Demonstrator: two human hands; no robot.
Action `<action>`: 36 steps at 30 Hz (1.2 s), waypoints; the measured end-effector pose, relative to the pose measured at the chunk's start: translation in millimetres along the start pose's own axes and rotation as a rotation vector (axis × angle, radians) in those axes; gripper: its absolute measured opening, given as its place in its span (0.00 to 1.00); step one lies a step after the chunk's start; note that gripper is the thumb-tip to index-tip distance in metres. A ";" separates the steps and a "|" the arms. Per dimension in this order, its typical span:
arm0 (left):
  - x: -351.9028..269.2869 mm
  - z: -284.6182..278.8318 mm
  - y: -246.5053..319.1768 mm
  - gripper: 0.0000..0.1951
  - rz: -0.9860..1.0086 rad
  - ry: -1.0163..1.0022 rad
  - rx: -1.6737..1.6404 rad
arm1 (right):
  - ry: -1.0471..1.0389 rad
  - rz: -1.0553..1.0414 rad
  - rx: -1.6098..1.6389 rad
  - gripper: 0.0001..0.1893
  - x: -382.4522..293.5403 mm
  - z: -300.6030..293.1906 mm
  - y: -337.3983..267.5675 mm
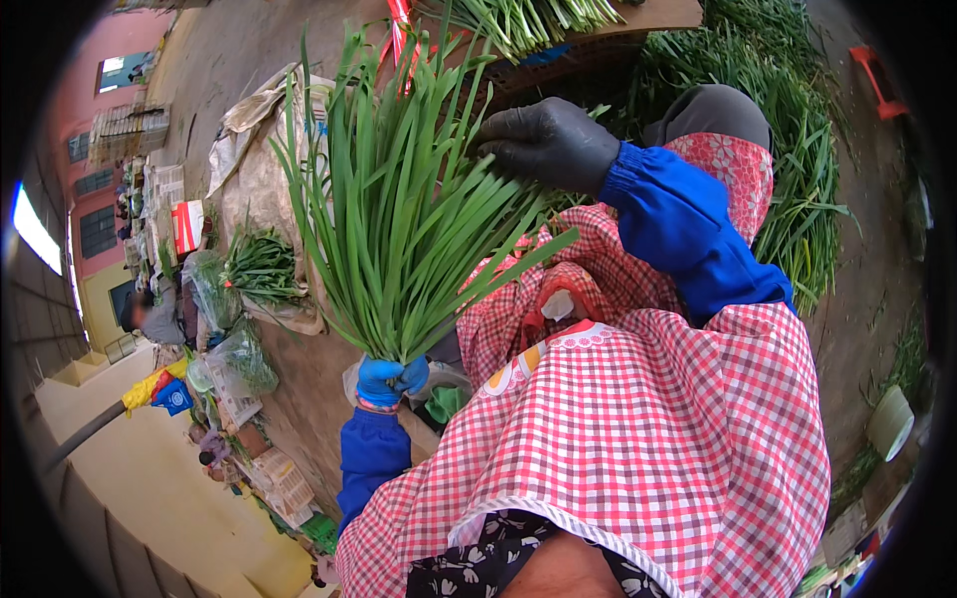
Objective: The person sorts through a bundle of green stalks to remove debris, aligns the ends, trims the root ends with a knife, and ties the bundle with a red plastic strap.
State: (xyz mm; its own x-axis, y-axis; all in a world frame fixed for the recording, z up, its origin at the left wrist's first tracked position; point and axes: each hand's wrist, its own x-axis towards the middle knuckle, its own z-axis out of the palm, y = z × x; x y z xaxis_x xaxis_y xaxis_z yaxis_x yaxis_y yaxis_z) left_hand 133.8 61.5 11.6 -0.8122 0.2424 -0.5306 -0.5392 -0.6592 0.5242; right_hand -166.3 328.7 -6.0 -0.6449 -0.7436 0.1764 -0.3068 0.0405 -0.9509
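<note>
My left hand, in a blue glove, is closed around the narrow gathered end of a bunch of long green leaves, seemingly garlic chives. The leaves fan out away from that hand. At their right side is my right hand, in a black glove, with thumb and fingers close together near the leaf tips; whether a leaf lies between them cannot be told. Red strips hang behind the far tips. Cut stems of more greens lie on a wooden board at the top.
A large heap of long greens lies on the ground at right, beyond my knee. A tied bundle rests on a pale sack at left. Plastic bags of greens stand near a seated person. A white basin is far right.
</note>
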 end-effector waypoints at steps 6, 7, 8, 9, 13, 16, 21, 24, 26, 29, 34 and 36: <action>1.6 -1.1 -0.9 0.23 -0.014 -0.023 -0.025 | 0.081 0.247 -0.066 0.17 7.7 6.4 8.8; 1.6 -1.7 -0.7 0.23 -0.011 -0.019 -0.014 | 0.068 0.304 -0.059 0.18 8.6 5.3 6.6; 0.8 -2.5 -1.0 0.24 -0.007 -0.016 -0.004 | 0.054 0.361 -0.051 0.19 9.2 4.5 4.9; 1.3 -1.4 -0.5 0.24 -0.003 -0.011 0.007 | 0.042 0.336 -0.059 0.21 9.4 4.8 4.5; -0.3 6.1 -0.6 0.16 -0.016 0.056 0.042 | -0.012 0.237 -0.145 0.24 14.3 5.9 -2.3; 0.6 8.5 0.8 0.17 -0.047 0.061 0.049 | -0.078 0.127 -0.190 0.22 22.2 11.1 14.3; 3.7 8.6 6.2 0.20 -0.100 0.050 0.092 | -0.230 0.024 -0.338 0.17 35.0 14.7 41.2; -0.1 0.9 13.2 0.24 -0.135 0.106 0.174 | -0.305 0.070 -0.369 0.14 34.8 12.5 43.9; -8.6 -3.7 16.6 0.25 -0.133 0.163 0.221 | -0.404 0.097 -0.335 0.13 28.0 5.3 22.0; -10.4 5.5 31.3 0.24 -0.143 0.193 0.280 | -0.401 -0.062 -0.321 0.18 15.3 8.5 41.9; 5.7 23.4 42.8 0.26 -0.197 0.237 0.446 | -0.107 -0.283 -0.410 0.16 5.5 20.8 80.7; 11.6 27.4 44.9 0.26 -0.265 0.256 0.536 | -0.119 -0.190 -0.500 0.14 5.8 20.2 81.7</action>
State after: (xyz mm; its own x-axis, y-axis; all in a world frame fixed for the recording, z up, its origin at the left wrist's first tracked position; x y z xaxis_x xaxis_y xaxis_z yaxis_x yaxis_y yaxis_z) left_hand 94.1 54.3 47.2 -0.5931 0.1273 -0.7950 -0.8043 -0.1378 0.5780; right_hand -180.9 314.2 -87.8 -0.4709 -0.8380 0.2757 -0.7242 0.1887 -0.6633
